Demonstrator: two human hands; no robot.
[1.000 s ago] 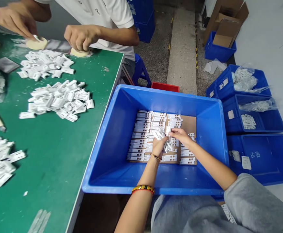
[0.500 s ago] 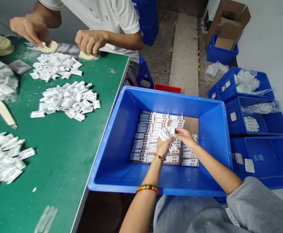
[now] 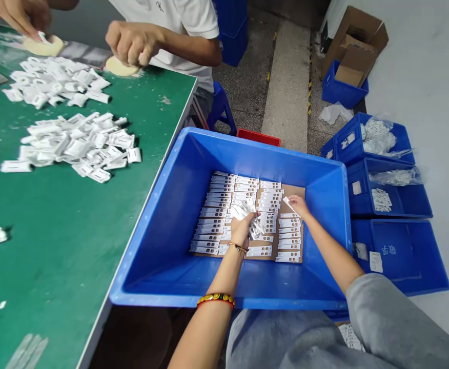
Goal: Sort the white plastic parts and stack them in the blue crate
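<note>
Right hand (image 3: 297, 203) pinches one white strip (image 3: 291, 206), slanted, at far end of blue bin's (image 3: 166, 230) rightmost column (image 3: 289, 236), whose strips lie crosswise; left hand (image 3: 241, 231), nearer bin's middle, clutches a loose bunch (image 3: 243, 209).

Strips (image 3: 211, 220) in bin (image 3: 151, 246), table (image 3: 55, 225) L, crates (image 3: 412, 202) R

L hand (image 3: 242, 231): bunch of strips (image 3: 243, 209) in fingers, above rows in bin; more rows L of 'em. R hand (image 3: 299, 206), R of bunch: one strip (image 3: 289, 205) in fingertips, cardboard (image 3: 299, 189) below, short column (image 3: 289, 236) nearer wearer. Table w/ piles (image 3: 80, 142) well L of all fingers; crates well R. I see tray (image 3: 259, 137) beyond 'em, behind bin's far wall.
</note>
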